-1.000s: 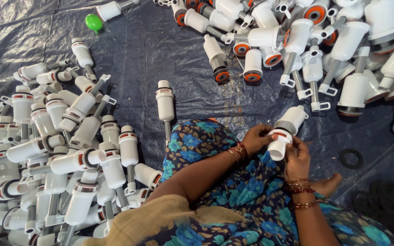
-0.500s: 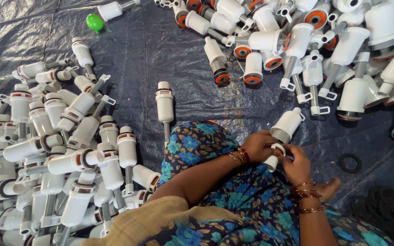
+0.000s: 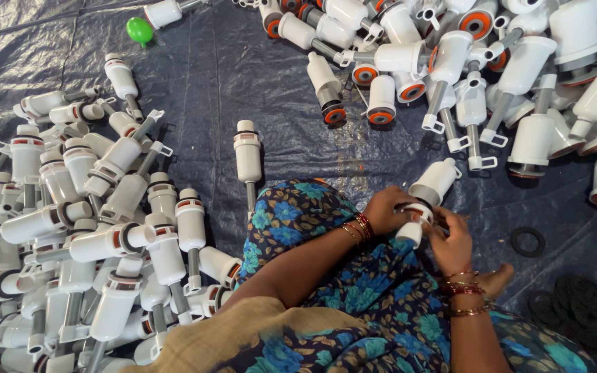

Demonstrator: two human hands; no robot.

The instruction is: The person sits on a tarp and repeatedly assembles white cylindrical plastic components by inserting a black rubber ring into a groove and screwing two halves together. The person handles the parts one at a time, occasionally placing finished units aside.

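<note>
My left hand (image 3: 385,209) and my right hand (image 3: 452,242) both grip a white plastic valve part (image 3: 428,194) over my lap, which is covered in blue floral cloth (image 3: 326,269). The part is tilted, its wide end up to the right. My fingers close around its lower end, where a red band shows. Both wrists wear bangles.
A pile of white plastic parts with red rings (image 3: 70,235) lies on my left. Another heap with orange-ringed ends (image 3: 492,76) fills the upper right. One single part (image 3: 247,155) lies in the middle. Black rubber rings (image 3: 527,242) and a green ball (image 3: 139,30) rest on the dark tarp (image 3: 202,97).
Both hands have drawn the white part slightly closer to my lap and shifted their grip around its lower end. The piles have not moved.
</note>
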